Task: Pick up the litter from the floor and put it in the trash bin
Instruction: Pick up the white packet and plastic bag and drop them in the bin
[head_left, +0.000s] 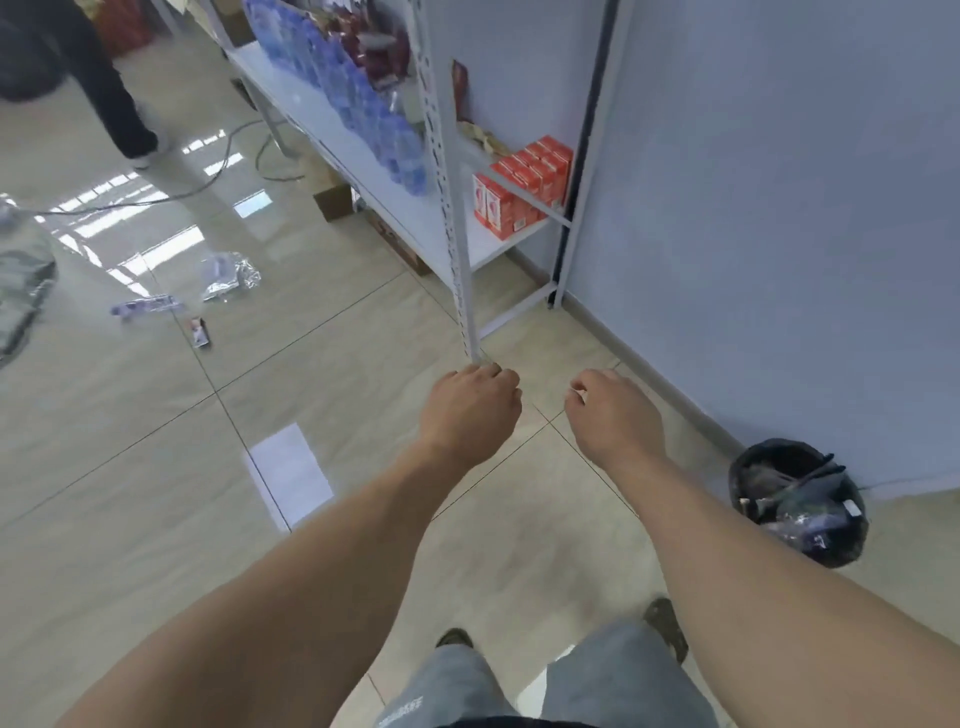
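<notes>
Litter lies on the glossy tiled floor to the far left: a crumpled clear plastic wrapper (228, 275), a flat blue-and-white wrapper (145, 306) and a small dark packet (200, 332). The trash bin (748, 467), lined with a black bag and holding plastic scraps, stands by the wall at the right. My left hand (470, 402) and my right hand (613, 410) reach forward side by side over bare tiles. Their fingers hang loosely curled, and I see nothing in either. The bin is to the right of my right forearm.
A white metal shelf (462, 249) with water bottles (358, 98) and red boxes (519, 187) stands ahead; its post is just beyond my left hand. A cardboard box (332, 200) sits under it. Cables (156, 200) cross the floor. Another person's legs (119, 104) are far left. Grey plastic (21, 296) lies at the left edge.
</notes>
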